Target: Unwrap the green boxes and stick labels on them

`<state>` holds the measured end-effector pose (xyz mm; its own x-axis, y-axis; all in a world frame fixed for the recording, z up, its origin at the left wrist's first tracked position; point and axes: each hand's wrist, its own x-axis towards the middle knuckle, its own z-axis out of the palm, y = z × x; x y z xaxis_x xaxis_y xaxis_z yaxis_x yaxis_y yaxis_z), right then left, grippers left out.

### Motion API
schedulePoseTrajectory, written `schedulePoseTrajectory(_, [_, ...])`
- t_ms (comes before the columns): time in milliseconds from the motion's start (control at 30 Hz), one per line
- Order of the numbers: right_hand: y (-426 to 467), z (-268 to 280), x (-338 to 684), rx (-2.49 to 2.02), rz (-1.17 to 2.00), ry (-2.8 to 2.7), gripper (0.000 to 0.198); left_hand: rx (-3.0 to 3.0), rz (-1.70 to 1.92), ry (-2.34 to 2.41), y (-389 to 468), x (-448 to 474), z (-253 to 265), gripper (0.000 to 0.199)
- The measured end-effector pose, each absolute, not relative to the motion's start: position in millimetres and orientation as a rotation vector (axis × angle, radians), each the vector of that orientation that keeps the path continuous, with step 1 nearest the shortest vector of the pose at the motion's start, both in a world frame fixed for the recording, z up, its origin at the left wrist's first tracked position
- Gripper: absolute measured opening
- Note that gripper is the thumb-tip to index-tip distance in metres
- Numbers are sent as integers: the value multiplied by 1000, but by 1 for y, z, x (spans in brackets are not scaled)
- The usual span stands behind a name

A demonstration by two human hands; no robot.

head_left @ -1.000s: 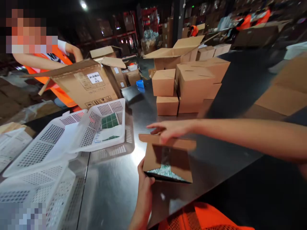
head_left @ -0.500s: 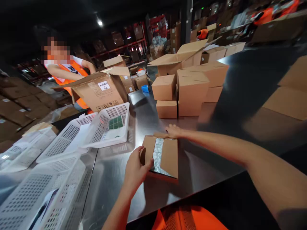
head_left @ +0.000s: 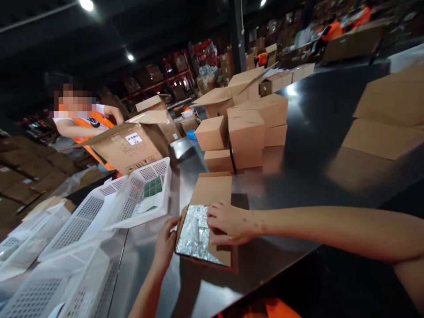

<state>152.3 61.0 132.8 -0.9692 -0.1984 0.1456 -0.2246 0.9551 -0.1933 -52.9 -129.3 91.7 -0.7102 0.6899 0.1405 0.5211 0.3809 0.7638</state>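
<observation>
A small cardboard box (head_left: 215, 189) stands on the steel table in front of me, its far flap folded back. Shiny silver, film-like wrapped contents (head_left: 194, 234) fill its top; what lies inside the wrapping cannot be made out. My left hand (head_left: 166, 244) is closed on the box's left side, fingers at the raised left flap. Over the right part of the opening lies my right hand (head_left: 230, 223), fingers apart and bent, resting on the silver wrapping and the right flap. Part of that flap is hidden under the hand.
White perforated baskets (head_left: 132, 221) line the left, one holding a green gridded sheet (head_left: 153, 187). Closed cartons (head_left: 247, 137) are stacked beyond my box. A person in an orange vest (head_left: 91, 126) stands behind a large open carton (head_left: 139, 148). Flat cardboard (head_left: 387, 115) lies at right.
The far and left flaps have been opened outward, exposing more silver wrapping. My right hand has moved from the far edge onto the contents. The view has shifted slightly.
</observation>
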Motion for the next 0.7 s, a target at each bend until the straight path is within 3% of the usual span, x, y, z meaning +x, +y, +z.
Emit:
schedulePoseTrajectory(167, [72,133,163,370,495,-2968,38,1071,1224,2329,-155,-43,78,33])
schedulePoseTrajectory(267, [75,129,165,565,419,-2920,54,948,1243,2179,-159,-35,86,42])
schedulePoseTrajectory(367, [75,127,162,591,374,-2940,37,798,1265,2125,-147,-30,98,59])
schedulePoseTrajectory(433, [74,130,158,555,320,-2960,36,747,1220,2139,-136,-32,105,67])
schedulePoseTrajectory(600, [76,153,160,581,0,-2890,47,801,1077,2148,-115,-48,111,71])
schedulePoseTrajectory(700, [82,167,182,514,24,-2914,48,839,1008,2164,-109,-53,109,70])
